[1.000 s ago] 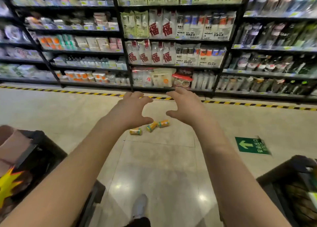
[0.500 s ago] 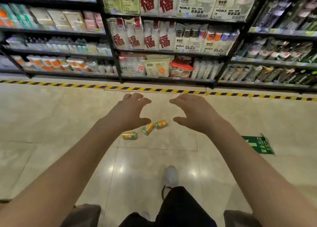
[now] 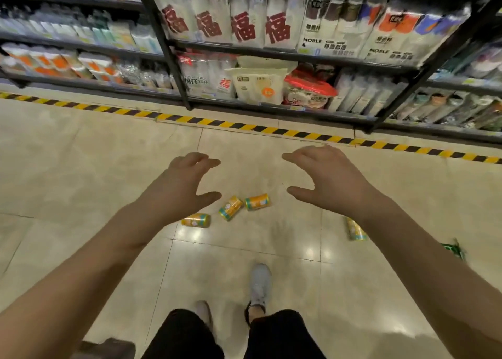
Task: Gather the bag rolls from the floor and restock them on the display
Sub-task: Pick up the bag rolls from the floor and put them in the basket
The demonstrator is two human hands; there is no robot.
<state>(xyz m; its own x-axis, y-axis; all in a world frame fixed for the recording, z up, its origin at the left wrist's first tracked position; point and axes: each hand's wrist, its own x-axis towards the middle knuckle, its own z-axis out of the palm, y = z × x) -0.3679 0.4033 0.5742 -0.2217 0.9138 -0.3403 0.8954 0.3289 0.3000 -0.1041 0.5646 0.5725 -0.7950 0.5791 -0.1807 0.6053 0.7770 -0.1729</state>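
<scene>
The left hand [image 3: 179,193] and right hand [image 3: 328,182] are held apart, spread and empty, over yellow cylindrical bag rolls [image 3: 231,208] scattered on the beige tiled floor [image 3: 81,168], presumably readied for gathering.

Both arms out over the tile floor [image 3: 81,168], left hand [image 3: 179,187] and right hand [image 3: 328,179] empty, fingers spread and loosely curved. Three yellow bag rolls [image 3: 230,208] lie on their sides between the hands, a fourth roll [image 3: 355,228] just beside the right forearm. Striped hazard tape [image 3: 244,126] runs along the front of the stocked shelves [image 3: 271,52].
</scene>
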